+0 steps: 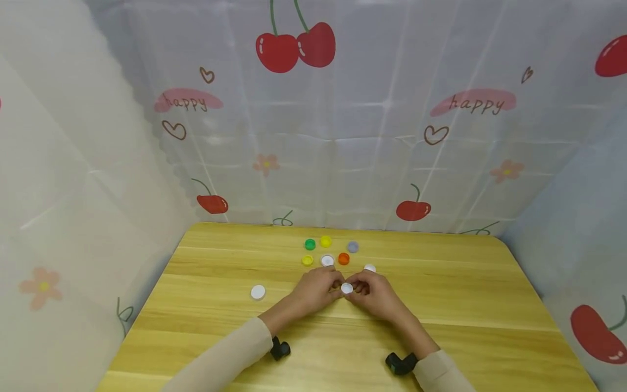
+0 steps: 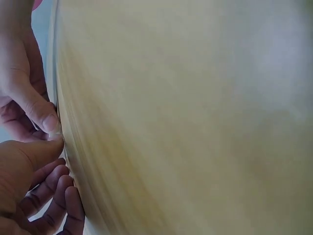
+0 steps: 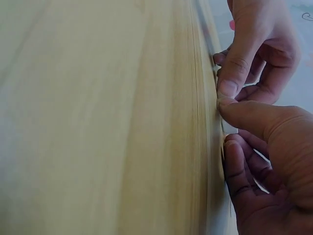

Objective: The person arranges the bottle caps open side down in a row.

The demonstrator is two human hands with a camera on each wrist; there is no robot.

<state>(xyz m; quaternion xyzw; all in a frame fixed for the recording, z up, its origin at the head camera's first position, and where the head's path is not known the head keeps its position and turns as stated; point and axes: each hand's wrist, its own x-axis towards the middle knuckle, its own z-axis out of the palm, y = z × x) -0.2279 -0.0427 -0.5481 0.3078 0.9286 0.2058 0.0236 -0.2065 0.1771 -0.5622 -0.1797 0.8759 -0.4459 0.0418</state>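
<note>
Both hands meet over the table at a small round white cap, its shallow hollow facing up. My left hand pinches it from the left; my right hand pinches its right edge. In the left wrist view, the two thumbs come together at the cap, which is mostly hidden by fingers. The right wrist view shows a pale sliver of it beneath the right thumb. Just beyond the hands lie a white cap, an orange cap and a yellow cap. Another white cap is partly behind the right hand.
Farther back are a green cap, a second yellow cap and a lavender cap. A white disc lies left of the left hand. Cherry-printed curtains enclose the wooden table at the back and sides.
</note>
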